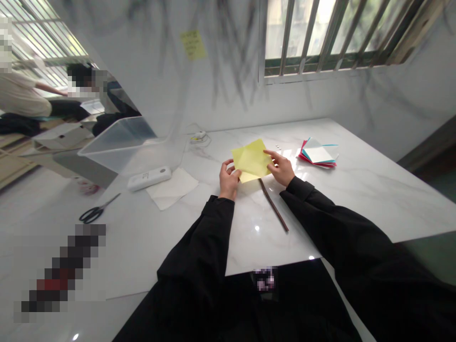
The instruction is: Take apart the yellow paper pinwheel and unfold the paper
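A creased yellow square of paper [251,159] is held just above the white marble table [356,190]. My left hand [228,179] pinches its lower left corner, fingers closed on the sheet. My right hand [281,167] grips its right edge, thumb on top. Both arms wear black sleeves. A thin dark brown strip [273,205] lies on the table right under the paper, running toward me.
A stack of coloured paper squares [318,154] lies to the right. Left of my hands are a white sheet [173,188], a white remote-like device [149,178], a clear plastic bin [121,142] and black scissors [97,211]. People sit in the far left background.
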{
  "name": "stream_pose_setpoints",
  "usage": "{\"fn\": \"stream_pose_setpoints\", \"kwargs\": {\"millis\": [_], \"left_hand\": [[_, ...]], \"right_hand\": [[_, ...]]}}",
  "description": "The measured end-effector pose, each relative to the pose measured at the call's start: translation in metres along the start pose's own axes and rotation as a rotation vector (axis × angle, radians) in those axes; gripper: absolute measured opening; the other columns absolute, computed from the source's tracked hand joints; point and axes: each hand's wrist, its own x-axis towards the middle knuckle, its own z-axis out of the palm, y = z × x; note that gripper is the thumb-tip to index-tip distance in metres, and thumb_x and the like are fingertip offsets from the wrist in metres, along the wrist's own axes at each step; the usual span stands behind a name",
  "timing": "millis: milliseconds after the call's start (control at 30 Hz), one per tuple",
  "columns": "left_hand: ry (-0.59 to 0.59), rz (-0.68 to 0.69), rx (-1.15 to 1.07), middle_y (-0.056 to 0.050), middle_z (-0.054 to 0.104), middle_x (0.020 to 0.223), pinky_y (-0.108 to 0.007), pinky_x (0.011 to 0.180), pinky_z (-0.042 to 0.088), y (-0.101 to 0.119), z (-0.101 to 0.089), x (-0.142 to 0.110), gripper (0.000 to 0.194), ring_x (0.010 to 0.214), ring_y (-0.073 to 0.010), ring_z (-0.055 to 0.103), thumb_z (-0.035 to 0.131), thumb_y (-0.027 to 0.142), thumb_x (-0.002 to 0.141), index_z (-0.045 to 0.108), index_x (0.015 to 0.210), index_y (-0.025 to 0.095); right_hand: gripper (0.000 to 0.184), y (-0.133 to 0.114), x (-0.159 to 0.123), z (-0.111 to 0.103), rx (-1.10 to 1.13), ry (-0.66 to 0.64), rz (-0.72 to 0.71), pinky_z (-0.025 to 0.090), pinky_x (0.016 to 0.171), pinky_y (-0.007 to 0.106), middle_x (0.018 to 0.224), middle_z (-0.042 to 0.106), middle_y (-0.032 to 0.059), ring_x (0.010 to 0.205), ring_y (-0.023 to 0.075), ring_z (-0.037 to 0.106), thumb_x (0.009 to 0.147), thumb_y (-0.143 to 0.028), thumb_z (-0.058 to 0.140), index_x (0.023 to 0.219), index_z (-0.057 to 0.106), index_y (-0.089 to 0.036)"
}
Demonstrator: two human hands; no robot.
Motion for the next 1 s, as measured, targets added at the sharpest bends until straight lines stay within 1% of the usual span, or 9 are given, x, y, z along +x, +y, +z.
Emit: {"fn": "stream_pose_setpoints", "kwargs": {"millis": [67,167,267,400,533,633,733,867,1000], "left_hand": [[0.009,0.056,0.023,-0.003,0.071,0.100,-0.026,0.067,0.054,0.000,-0.004,0.003,0.052,0.077,-0.0168,0.069,0.073,0.012,0.059,0.059,0.108,0.024],[-0.028,0.101,0.113,-0.005,0.073,0.101,-0.024,0.065,0.052,0.000,-0.009,0.008,0.035,0.075,-0.0149,0.068,0.076,0.018,0.062,0.064,0.095,0.021],[-0.039,0.145,0.240,-0.008,0.077,0.104,-0.025,0.068,0.054,-0.002,-0.011,0.010,0.023,0.079,-0.0157,0.070,0.076,0.023,0.070,0.073,0.092,0.017],[-0.078,0.170,0.307,-0.009,0.080,0.103,-0.027,0.071,0.057,-0.003,-0.011,0.010,0.032,0.080,-0.0177,0.072,0.075,0.022,0.076,0.079,0.107,0.014],[-0.074,0.181,0.242,-0.013,0.078,0.121,-0.032,0.087,0.062,-0.005,-0.012,0.012,0.047,0.102,-0.0222,0.075,0.076,0.015,0.074,0.076,0.121,0.014],[-0.041,0.136,0.167,-0.014,0.076,0.127,-0.038,0.102,0.059,-0.006,-0.014,0.016,0.052,0.116,-0.0258,0.073,0.076,0.010,0.072,0.075,0.124,0.014],[-0.033,0.035,0.045,-0.013,0.079,0.119,-0.043,0.108,0.057,-0.005,-0.015,0.018,0.052,0.111,-0.0251,0.075,0.076,0.006,0.071,0.075,0.122,0.012],[-0.065,-0.087,-0.127,-0.010,0.080,0.108,-0.041,0.111,0.055,-0.002,-0.015,0.016,0.043,0.101,-0.0207,0.076,0.079,0.004,0.070,0.076,0.112,0.012],[-0.049,-0.164,-0.188,-0.008,0.080,0.110,-0.038,0.112,0.053,0.003,-0.016,0.013,0.038,0.107,-0.0198,0.075,0.080,0.007,0.076,0.075,0.113,0.015]], "right_hand": [[0.064,0.008,0.003,0.002,0.072,-0.004,0.028,0.062,0.080,0.039,0.107,0.076,0.0077,0.080,0.0203,0.069,0.076,-0.023,0.057,0.139,0.069,-0.018],[0.062,0.017,0.007,0.004,0.191,-0.026,0.069,0.062,0.076,0.036,0.108,0.076,0.0087,0.080,0.0195,0.071,0.076,-0.026,0.057,0.136,0.071,-0.015],[0.061,0.019,0.009,0.005,0.250,-0.040,0.092,0.063,0.077,0.034,0.121,0.076,0.0101,0.086,0.0196,0.072,0.074,-0.024,0.060,0.134,0.073,-0.017],[0.056,0.015,0.009,0.003,0.310,-0.057,0.129,0.062,0.088,0.038,0.134,0.073,0.0115,0.095,0.0217,0.074,0.074,-0.022,0.063,0.129,0.076,-0.018],[0.052,0.015,0.010,0.003,0.384,-0.027,0.142,0.060,0.092,0.037,0.122,0.077,0.0108,0.102,0.0217,0.071,0.072,-0.020,0.067,0.122,0.078,-0.016],[0.051,0.018,0.009,0.004,0.426,-0.031,0.198,0.060,0.083,0.035,0.099,0.078,0.0069,0.088,0.0189,0.069,0.073,-0.026,0.076,0.122,0.078,-0.016],[0.055,0.020,0.007,0.004,0.507,-0.058,0.310,0.059,0.074,0.034,0.085,0.074,0.0046,0.077,0.0180,0.066,0.076,-0.039,0.084,0.125,0.077,-0.016],[0.049,0.019,0.004,0.003,0.679,-0.049,0.420,0.060,0.081,0.033,0.097,0.077,0.0068,0.089,0.0191,0.070,0.076,-0.037,0.089,0.120,0.077,-0.019],[0.049,0.017,0.002,0.005,0.774,-0.037,0.438,0.059,0.081,0.031,0.105,0.076,0.0061,0.092,0.0179,0.071,0.074,-0.035,0.090,0.119,0.077,-0.020]]}}
